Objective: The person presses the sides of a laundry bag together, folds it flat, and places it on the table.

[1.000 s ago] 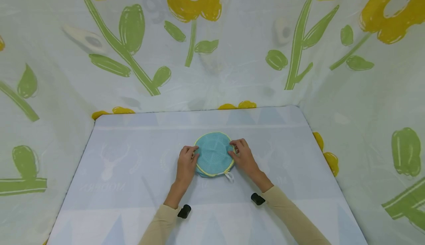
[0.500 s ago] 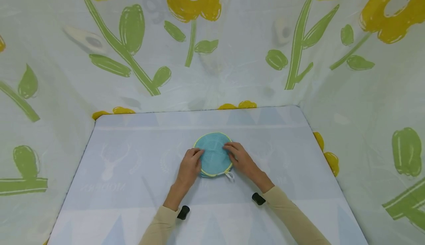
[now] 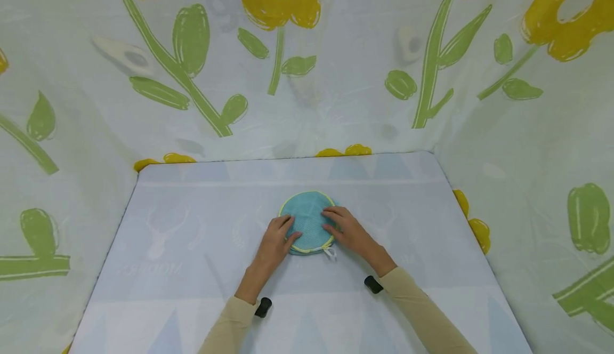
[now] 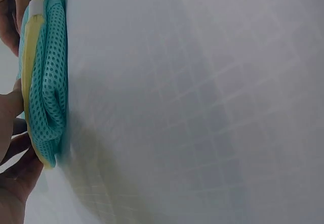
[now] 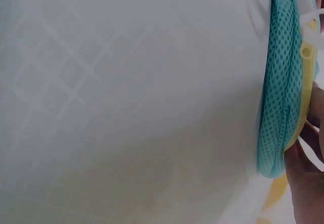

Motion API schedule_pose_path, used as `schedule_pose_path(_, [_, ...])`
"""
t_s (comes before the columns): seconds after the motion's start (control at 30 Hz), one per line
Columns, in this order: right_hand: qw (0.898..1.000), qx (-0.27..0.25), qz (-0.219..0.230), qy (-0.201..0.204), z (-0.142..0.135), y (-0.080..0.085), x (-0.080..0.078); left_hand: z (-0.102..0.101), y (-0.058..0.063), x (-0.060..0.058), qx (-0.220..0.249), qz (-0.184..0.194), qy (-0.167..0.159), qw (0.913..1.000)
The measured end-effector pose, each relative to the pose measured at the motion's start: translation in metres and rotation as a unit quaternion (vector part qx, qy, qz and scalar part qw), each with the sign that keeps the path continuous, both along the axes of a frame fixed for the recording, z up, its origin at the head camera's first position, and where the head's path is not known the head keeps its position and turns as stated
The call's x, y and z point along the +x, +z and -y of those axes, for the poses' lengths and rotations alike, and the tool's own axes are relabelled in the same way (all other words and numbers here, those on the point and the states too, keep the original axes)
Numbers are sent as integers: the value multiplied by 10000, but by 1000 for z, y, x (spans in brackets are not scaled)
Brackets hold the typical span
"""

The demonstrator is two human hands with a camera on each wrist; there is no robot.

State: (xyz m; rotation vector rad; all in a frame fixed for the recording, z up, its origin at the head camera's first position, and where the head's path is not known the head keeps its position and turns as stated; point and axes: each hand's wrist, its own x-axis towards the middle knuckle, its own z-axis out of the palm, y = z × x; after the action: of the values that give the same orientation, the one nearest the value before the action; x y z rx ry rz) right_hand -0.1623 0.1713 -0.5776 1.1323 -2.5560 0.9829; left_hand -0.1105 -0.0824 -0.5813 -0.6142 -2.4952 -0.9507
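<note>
A round teal mesh laundry bag [image 3: 308, 220] with yellow edging lies collapsed flat on the table, a white loop [image 3: 331, 253] sticking out at its near edge. From the left, my left hand [image 3: 273, 241] rests its thumb and fingertips on the top near the yellow rim. My right hand [image 3: 354, 232] touches the opposite side the same way, fingers reaching over the rim. Seen edge-on in the left wrist view, the bag [image 4: 51, 77] shows folded mesh layers under the yellow band. The right wrist view shows a yellow zipper-like edge [image 5: 307, 90] along it.
A pale cloth with printed deer and triangles covers the table [image 3: 192, 279]. Flower-printed curtain walls [image 3: 326, 109] rise behind and at both sides. Dark wrist cameras [image 3: 263, 307] sit at the cuffs of the beige sleeves [image 3: 422, 311].
Both hands have shifted inward from the bag's rim onto its top. The left thumb now lies spread from the fingers on the mesh. The bag has stayed almost in place.
</note>
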Motion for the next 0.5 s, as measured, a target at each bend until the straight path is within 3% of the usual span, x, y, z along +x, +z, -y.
schedule_pose_path(0.3, [9998,122,128,19,4,2,-1,3,-2,-4,82,-447,6,9990])
schedule_pose_path(0.5, [9994,203,262,89,1,5,1,6,2,-4,95,-231,-132,9996])
